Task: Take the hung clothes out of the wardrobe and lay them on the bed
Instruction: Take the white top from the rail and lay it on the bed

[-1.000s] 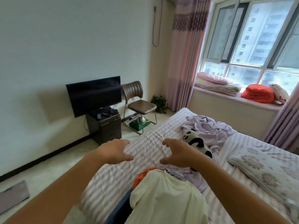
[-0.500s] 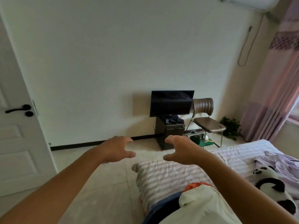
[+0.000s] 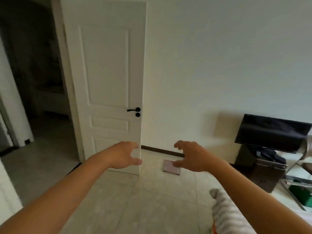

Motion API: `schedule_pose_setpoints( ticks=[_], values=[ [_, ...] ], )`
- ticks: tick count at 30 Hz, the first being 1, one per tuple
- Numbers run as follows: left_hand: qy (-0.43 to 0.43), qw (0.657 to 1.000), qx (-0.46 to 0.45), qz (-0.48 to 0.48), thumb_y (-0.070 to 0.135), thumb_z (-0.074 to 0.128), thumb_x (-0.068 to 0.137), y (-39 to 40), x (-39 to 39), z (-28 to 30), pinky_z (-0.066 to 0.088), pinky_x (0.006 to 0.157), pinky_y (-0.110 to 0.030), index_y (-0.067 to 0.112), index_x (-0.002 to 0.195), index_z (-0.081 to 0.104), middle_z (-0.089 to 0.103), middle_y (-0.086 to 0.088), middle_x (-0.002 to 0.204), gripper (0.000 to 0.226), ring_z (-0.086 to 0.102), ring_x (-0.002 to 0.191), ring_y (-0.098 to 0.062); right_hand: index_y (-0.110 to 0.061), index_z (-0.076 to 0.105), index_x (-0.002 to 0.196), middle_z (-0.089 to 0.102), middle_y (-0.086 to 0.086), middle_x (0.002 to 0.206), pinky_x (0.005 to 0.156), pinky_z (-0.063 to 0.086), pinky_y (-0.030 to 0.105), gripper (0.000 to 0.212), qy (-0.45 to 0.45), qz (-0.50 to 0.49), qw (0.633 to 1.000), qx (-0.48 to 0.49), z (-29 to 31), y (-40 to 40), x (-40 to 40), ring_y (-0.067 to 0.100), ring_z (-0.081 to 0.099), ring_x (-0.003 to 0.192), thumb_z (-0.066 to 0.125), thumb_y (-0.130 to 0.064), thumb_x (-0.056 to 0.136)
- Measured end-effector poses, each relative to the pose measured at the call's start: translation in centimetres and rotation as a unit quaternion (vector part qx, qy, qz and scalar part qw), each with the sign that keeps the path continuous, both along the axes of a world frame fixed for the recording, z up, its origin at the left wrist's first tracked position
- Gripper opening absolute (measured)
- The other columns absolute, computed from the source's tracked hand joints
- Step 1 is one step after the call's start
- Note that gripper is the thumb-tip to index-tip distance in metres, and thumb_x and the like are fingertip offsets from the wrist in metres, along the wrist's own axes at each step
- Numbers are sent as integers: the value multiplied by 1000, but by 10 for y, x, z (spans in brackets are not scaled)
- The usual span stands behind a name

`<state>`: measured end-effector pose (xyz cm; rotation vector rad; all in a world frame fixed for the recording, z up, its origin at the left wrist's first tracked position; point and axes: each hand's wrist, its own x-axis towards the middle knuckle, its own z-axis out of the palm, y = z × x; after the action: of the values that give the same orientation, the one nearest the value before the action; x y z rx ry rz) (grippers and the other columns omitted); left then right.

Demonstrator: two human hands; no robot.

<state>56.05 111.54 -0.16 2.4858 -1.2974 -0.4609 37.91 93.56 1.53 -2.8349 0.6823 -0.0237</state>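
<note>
My left hand (image 3: 124,155) and my right hand (image 3: 190,156) are stretched out in front of me over the tiled floor, fingers loosely curled and holding nothing. Only a corner of the striped bed (image 3: 226,215) shows at the lower right, partly under my right forearm, with a sliver of orange cloth (image 3: 214,228) at its edge. The wardrobe and the hung clothes are out of view.
An open white door (image 3: 108,81) with a black handle (image 3: 134,110) stands ahead; a dark doorway (image 3: 33,78) lies left of it. A pink scale (image 3: 170,168) lies on the floor. A television (image 3: 271,132) on a dark stand (image 3: 260,169) sits at the right.
The view has swung left, away from the bed and window toward the door. The clothes on the bed and the panda toy have left the frame. Both hands stay empty.
</note>
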Motion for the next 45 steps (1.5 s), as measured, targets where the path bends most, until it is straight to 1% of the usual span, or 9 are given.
schedule_pose_setpoints(
  ticks=[6,11,17,26,29,33,37,42,45],
  values=[
    [-1,996,2,91,54,65,84,147,87,4,40,102,-30,27,150,29,38,1,152,80,46,131,-18,-23,36,146,45,-1,146,103,40,34,72,-7,92,996,4,2,114,115,19,45,128,68,-48,86],
    [-20,987,-15,161,50,64,87,253,124,15,44,102,-34,30,147,34,43,3,148,70,47,129,-16,-24,36,146,43,-1,147,104,41,35,73,-8,166,986,8,6,204,195,20,47,128,69,-49,85],
    [-41,965,-26,258,51,61,89,362,157,16,39,109,-37,29,150,29,31,3,156,72,36,140,-19,-22,37,146,44,1,148,107,42,37,70,-10,264,965,1,13,305,276,22,46,130,68,-45,88],
    [-22,927,-20,374,53,62,87,482,205,5,31,114,-36,26,151,27,30,4,156,78,31,141,-16,-23,40,141,51,-1,139,100,47,35,64,13,396,918,-3,6,420,389,19,53,118,68,-43,88],
    [-13,912,-24,410,58,64,83,514,227,3,30,115,-36,28,150,29,29,6,156,81,32,141,-14,-26,41,142,49,-5,140,102,46,35,65,4,438,899,4,3,449,427,18,53,120,69,-44,87],
    [-12,889,-20,458,48,63,89,547,253,8,32,111,-27,23,151,28,33,1,154,76,36,138,-15,-29,40,141,49,-5,141,99,47,34,67,-4,482,876,23,5,483,485,16,54,118,70,-47,84],
    [-30,861,-2,508,50,64,87,582,272,16,35,111,-30,22,151,29,35,2,153,77,39,135,-15,-25,35,146,43,-2,147,104,44,35,68,-7,535,845,12,15,520,532,20,48,127,66,-44,89],
    [-39,832,5,553,48,63,89,614,292,29,43,96,-25,21,142,41,50,3,124,63,50,113,-13,-22,36,145,46,1,143,101,44,34,66,-13,584,811,-1,21,568,577,23,49,124,65,-42,90],
    [-47,819,5,572,49,62,89,636,307,32,37,100,-23,22,149,32,42,1,145,72,45,125,-14,-20,34,147,46,3,143,102,44,36,69,-22,608,794,-1,27,595,599,24,49,125,65,-42,89]
  ],
)
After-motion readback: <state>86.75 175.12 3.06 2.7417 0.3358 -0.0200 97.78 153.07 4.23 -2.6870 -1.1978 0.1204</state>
